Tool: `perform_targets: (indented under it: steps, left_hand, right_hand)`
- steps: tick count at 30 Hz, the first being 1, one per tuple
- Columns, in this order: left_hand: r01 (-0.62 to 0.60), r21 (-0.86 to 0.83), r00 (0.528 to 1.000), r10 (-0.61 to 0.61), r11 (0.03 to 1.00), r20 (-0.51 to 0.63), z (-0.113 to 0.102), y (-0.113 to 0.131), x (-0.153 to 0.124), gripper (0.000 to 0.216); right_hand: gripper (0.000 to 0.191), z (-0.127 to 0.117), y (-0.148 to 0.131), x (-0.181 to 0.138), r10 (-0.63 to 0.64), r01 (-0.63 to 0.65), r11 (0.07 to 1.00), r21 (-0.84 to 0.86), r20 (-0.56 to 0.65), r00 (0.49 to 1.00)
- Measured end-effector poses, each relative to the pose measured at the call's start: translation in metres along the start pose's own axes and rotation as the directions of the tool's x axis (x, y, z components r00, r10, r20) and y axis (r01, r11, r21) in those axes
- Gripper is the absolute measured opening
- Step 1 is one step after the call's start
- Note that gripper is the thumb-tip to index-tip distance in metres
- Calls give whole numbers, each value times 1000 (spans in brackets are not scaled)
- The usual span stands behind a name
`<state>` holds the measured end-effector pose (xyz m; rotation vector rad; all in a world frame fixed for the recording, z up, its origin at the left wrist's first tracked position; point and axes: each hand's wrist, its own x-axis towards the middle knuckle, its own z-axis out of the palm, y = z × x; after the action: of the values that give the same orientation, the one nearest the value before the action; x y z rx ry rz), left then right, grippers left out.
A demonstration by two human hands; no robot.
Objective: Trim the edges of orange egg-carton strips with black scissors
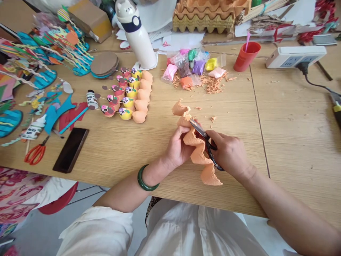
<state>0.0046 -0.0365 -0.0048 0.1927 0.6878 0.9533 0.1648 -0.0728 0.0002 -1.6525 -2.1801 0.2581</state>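
My left hand (179, 147) is closed on an orange strip of egg carton (197, 151), its thumb on the near side and other fingers partly hidden behind. The strip hangs at a slant above the table, its cups in a wavy row. In my right hand (229, 151) is a pair of black-handled scissors (199, 128), fingers wrapped round the handles. Their blades lie against the upper part of the strip's edge. Small orange cuttings (213, 118) lie just beyond my hands. A painted egg-carton piece (142, 95) with decorated yellow and red cups stands to the left.
Bags of coloured clay (198, 67) lie behind orange scraps. A white bottle (140, 42), stacked egg cartons (205, 23), a red cup (246, 57) and a power strip (295, 57) stand farther back. At left are a phone (71, 149), orange-handled scissors (36, 153) and paper crafts.
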Motion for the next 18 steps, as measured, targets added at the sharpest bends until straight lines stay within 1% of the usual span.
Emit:
perform_targets:
  steps: [4,8,13,16,18]
  left_hand:
    - [53,40,999,-54,998,10,-2,1,1,34]
    - [80,79,996,-83,994,37,-5,1,3,39]
    - [127,31,991,-128,991,29,-4,2,2,37]
    - [154,-19,988,-153,988,24,-3,3,2,36]
    - [164,-20,986,-163,986,13,-3,3,3,35]
  right_hand:
    - [25,-1,0,2,22,-22,1000,-10,-17,1000]
    - [26,0,3,2,13,-13,1000,-6,-13,1000]
    - [26,2,5,0,7,-8,1000,-15,-35,999]
    - [25,1,4,0,25,-25,1000,-6,-1,1000]
    - [24,0,4,1,44,-44,999,-10,29,999]
